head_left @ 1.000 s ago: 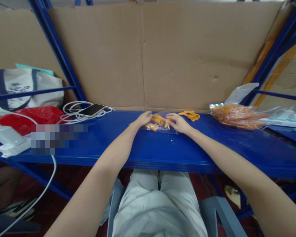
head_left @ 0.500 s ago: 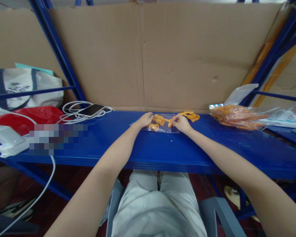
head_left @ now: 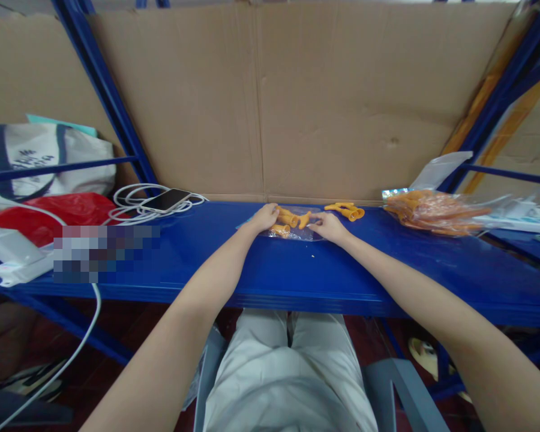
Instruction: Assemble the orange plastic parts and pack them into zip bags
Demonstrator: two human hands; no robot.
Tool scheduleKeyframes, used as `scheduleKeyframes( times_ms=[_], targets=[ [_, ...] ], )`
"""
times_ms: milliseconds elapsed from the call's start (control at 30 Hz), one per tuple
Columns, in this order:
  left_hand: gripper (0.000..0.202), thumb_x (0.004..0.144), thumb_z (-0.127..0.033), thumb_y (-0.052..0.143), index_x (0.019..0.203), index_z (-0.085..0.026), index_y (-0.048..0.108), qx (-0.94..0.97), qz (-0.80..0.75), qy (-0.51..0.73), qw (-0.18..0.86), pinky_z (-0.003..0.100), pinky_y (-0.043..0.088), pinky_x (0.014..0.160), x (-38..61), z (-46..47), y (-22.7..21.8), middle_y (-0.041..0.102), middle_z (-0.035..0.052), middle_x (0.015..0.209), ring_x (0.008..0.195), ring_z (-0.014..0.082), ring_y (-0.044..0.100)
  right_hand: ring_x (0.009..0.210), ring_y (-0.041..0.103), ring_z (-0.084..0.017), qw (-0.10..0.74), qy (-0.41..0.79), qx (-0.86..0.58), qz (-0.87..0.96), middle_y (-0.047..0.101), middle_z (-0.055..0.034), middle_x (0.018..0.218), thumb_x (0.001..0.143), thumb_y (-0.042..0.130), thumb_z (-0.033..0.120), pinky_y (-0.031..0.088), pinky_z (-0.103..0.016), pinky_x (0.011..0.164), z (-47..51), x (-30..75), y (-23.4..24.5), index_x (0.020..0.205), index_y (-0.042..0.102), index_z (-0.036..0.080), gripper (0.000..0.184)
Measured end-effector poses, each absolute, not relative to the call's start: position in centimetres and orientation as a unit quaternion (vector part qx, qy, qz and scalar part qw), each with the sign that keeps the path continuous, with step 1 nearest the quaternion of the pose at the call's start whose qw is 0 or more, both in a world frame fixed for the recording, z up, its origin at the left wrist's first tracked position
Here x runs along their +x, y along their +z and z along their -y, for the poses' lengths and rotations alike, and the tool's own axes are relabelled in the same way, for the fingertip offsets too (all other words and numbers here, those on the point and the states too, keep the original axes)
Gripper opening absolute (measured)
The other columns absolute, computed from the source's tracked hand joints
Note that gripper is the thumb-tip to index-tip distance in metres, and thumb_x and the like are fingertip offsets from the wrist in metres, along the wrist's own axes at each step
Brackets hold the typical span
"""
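A clear plastic bag (head_left: 299,234) lies flat on the blue shelf top, with several orange-yellow, tube-shaped plastic pieces (head_left: 287,218) in it. My left hand (head_left: 265,218) is closed on the bag's left end, beside these pieces. One forked yellow piece (head_left: 304,221) rests toward the right side of the bag. My right hand (head_left: 327,228) is at the bag's right end, just right of that forked piece; its thumb and forefinger look slightly apart, with nothing seen between them. Behind my right hand, more yellow pieces (head_left: 348,211) lie loose on the shelf.
A large bag of orange pieces (head_left: 432,213) lies at the right. Leftward are a phone (head_left: 166,201) on coiled white cable, a red bag (head_left: 72,213), a white power strip (head_left: 18,258) and a canvas bag (head_left: 49,153). Cardboard (head_left: 319,108) stands behind the shelf (head_left: 288,276).
The forked yellow piece that was in my right fingers now lies farther left in the bag, and those fingers have come off it. My left hand stays at the bag's left end.
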State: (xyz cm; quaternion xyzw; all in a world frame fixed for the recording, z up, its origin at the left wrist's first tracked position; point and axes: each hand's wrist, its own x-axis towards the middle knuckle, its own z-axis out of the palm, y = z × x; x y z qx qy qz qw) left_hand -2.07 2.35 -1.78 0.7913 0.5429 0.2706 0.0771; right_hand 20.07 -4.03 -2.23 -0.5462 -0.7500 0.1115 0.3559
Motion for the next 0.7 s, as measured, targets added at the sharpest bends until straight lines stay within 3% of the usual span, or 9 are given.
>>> scheduleKeyframes(
  times_ms=[233, 500, 700],
  targets=[
    [0.041, 0.096, -0.018, 0.040, 0.131, -0.008, 0.059, 0.792, -0.544, 0.271, 0.066, 0.033, 0.036, 0.115, -2.1, -2.5, -1.9, 0.062, 0.0153, 0.138, 0.130, 0.0228, 0.056, 0.068, 0.071, -0.017, 0.331, 0.131, -0.543, 0.761, 0.078, -0.0046, 0.092, 0.079, 0.064, 0.006, 0.060, -0.030, 0.070, 4.0, 19.6, -2.3, 0.118, 0.074, 0.015, 0.041],
    [0.041, 0.095, -0.018, 0.043, 0.132, -0.011, 0.059, 0.800, -0.541, 0.254, 0.057, 0.032, 0.037, 0.115, -2.2, -2.3, -1.8, 0.062, 0.0128, 0.139, 0.131, 0.0221, 0.055, 0.082, 0.073, -0.019, 0.325, 0.140, -0.552, 0.755, 0.073, -0.0123, 0.118, 0.080, 0.064, 0.007, 0.060, -0.034, 0.083, 4.3, 19.5, -2.2, 0.131, 0.066, 0.011, 0.051],
    [0.045, 0.094, -0.017, 0.042, 0.136, -0.009, 0.056, 0.803, -0.541, 0.245, 0.045, 0.033, 0.034, 0.117, -2.1, -2.5, -1.9, 0.058, 0.0141, 0.144, 0.135, 0.0220, 0.053, 0.088, 0.073, -0.020, 0.331, 0.159, -0.514, 0.776, 0.069, -0.0106, 0.128, 0.079, 0.066, 0.009, 0.059, -0.036, 0.089, 2.9, 20.5, -3.2, 0.140, 0.060, 0.016, 0.062]
  ],
)
